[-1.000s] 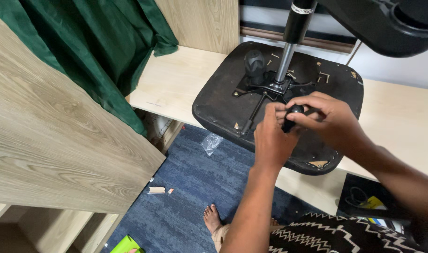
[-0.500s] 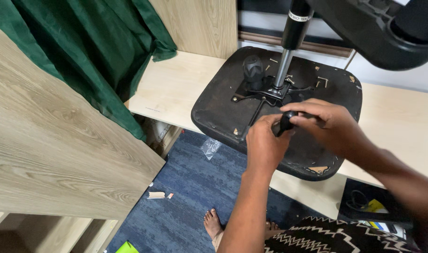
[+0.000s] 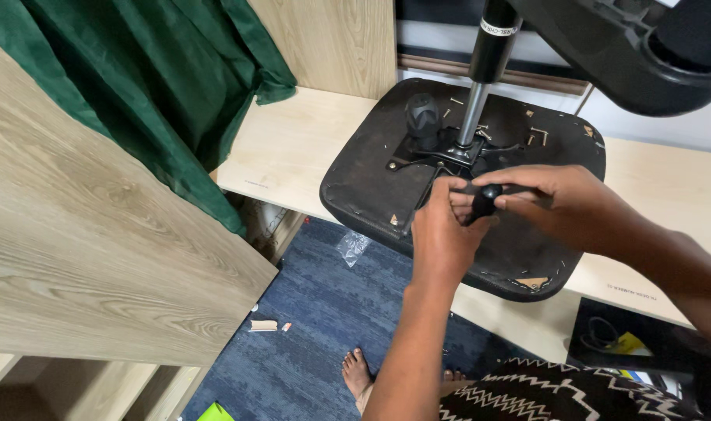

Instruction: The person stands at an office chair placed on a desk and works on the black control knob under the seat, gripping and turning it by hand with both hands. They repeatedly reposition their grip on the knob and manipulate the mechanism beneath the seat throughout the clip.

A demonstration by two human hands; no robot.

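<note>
An upturned black chair seat lies on a light wooden bench, underside up, with its metal mechanism plate and gas-lift column rising from the middle. A black lever with a rounded knob sticks out from the mechanism toward me. My left hand pinches the lever just behind the knob. From the right, my right hand closes over the knob end. A second black knob stands on the seat's far side.
The black chair base hangs overhead at the top right. A green cloth drapes over a wooden panel on the left. Blue carpet below holds a plastic scrap, a small wood offcut and my bare foot.
The view has shifted slightly and both hands have turned on the lever knob, my right hand's fingers now reaching further over it. The seat has not moved on the bench.
</note>
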